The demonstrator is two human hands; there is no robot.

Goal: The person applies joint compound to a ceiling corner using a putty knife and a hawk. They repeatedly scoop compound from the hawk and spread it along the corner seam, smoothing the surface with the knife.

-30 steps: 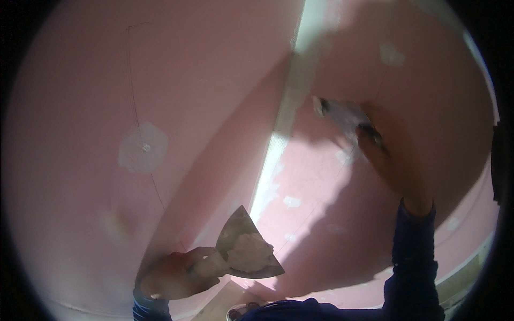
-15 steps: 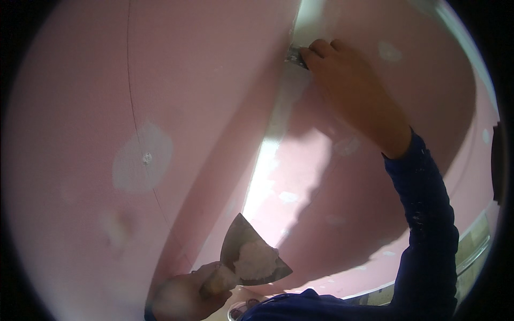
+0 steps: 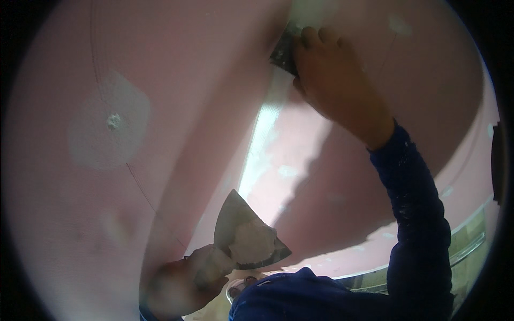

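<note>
High on a pink wallboard surface, my right hand is closed on a small putty knife. Its dark blade lies at the joint, a pale strip of compound and mesh-like tape running down the board. Low and nearer me, my left hand grips a wide putty knife. On that broad, fan-shaped blade rests a heap of pale joint compound. The left fingers wrap round the handle and are partly blurred. How the right fingers meet their tool's handle is hidden behind the hand.
A whitish patch with a rough middle lies on the pink board at left, crossed by a thin dark line. Smaller pale patches dot the right side. A strip of floor shows at lower right. My shadow covers much of the board.
My right hand and the small putty knife have shifted slightly up and left, the blade now turned more. My left hand with the loaded knife has risen a little. The whole view has shifted.
</note>
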